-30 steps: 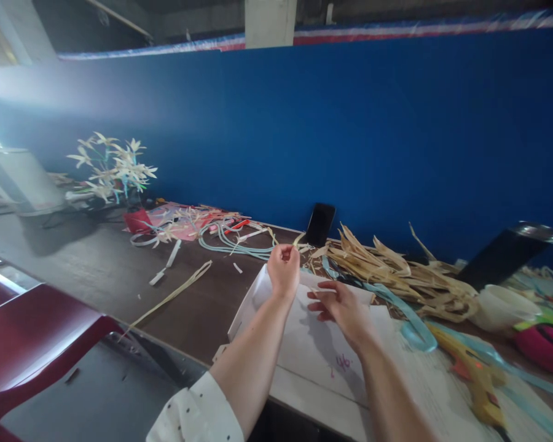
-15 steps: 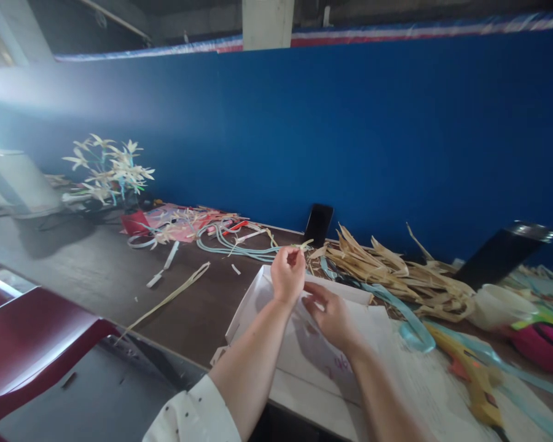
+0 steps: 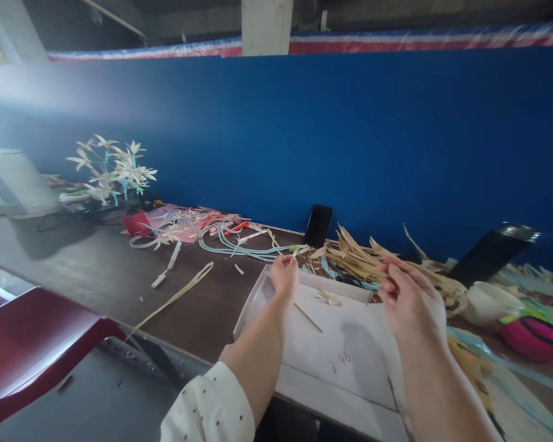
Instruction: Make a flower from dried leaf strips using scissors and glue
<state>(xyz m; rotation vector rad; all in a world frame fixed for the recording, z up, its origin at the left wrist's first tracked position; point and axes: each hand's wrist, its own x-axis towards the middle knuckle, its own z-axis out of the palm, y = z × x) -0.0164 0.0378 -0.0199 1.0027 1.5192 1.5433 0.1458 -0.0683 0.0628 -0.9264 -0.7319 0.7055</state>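
Observation:
My left hand [image 3: 284,275] is closed in a pinch over the far left part of a white box lid [image 3: 350,331]. A small pale-green strip of husk [image 3: 297,250] sticks up from its fingertips. Behind the wrist a thin brown stick [image 3: 309,318] slants across the lid; whether the hand holds it is hidden. My right hand [image 3: 410,298] is raised at the right, thumb and fingers pressed together in front of the dried corn husks [image 3: 350,255]. What it grips, if anything, cannot be made out. A few pale husk scraps [image 3: 330,298] lie in the lid.
A yellow glue gun [image 3: 472,365] lies right, partly behind my right forearm. Beyond are a white cup [image 3: 493,302], a black bottle [image 3: 491,255] and a pink pouch [image 3: 537,339]. A phone [image 3: 319,225] leans on the blue partition. Husk flowers [image 3: 117,169] stand far left.
My right hand has moved away from the left hand, out to the right and up towards the corn husks. The lid's scraps and stick now show. My left hand has shifted slightly left.

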